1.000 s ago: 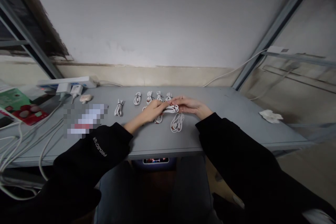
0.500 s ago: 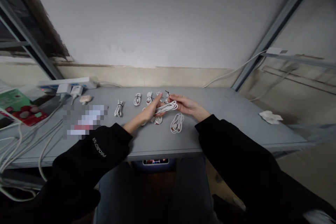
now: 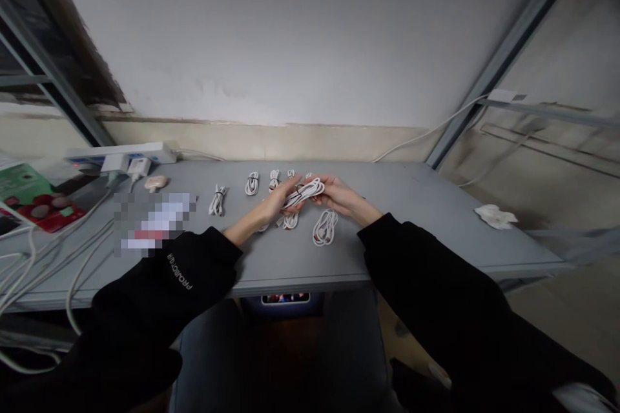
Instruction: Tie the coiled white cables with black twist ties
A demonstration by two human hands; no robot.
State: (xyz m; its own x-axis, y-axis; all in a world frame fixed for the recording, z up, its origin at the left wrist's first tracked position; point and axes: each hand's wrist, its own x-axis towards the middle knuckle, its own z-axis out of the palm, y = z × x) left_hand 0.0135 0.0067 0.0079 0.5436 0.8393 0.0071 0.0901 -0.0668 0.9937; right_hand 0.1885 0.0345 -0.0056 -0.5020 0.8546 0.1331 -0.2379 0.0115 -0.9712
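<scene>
My left hand is closed on a coiled white cable, its thumb along the top of the bundle. Across the middle of the coil runs a thin black tie. At the coil's right end my right hand is closed, its fingertips partly hidden behind the loops. Just below lies another coiled white cable with no tie visible. Other white cable bundles lie close to my left hand, among them one with a red-marked end, partly covered by the hand.
Tied cable bundles line the back of the grey table; another lies further left. At left are a power strip with plugs, loose cords, a blurred-out item and a green-red box. Crumpled tissue lies at right.
The black tie, held up by my right fingertips before, now lies across the held cable. My right hand has come in closer behind the coil. The view has shifted slightly.
</scene>
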